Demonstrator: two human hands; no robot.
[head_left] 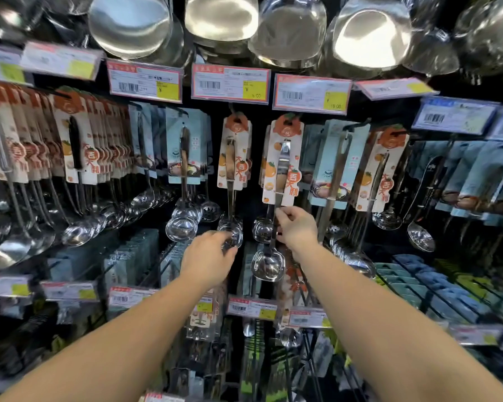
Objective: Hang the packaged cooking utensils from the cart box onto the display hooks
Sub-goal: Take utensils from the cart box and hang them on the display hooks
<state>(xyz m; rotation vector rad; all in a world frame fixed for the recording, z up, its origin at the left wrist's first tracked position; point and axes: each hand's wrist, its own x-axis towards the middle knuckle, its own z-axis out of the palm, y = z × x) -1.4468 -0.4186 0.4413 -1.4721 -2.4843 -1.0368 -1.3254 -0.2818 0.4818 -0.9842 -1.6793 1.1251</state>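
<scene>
Right hand (pixel 296 227): I see it pinching the shaft of a packaged ladle (pixel 282 181) just under its orange card; the card's top sits at a display hook, below a price tag (pixel 311 94)
Left hand (pixel 212 256): fingers curled round the bowl of a neighbouring slotted spoon (pixel 233 175); that one hangs on its own hook
Surroundings: rows of carded ladles (pixel 79 158) to the left; steel turners (pixel 128 24) overhead
</scene>
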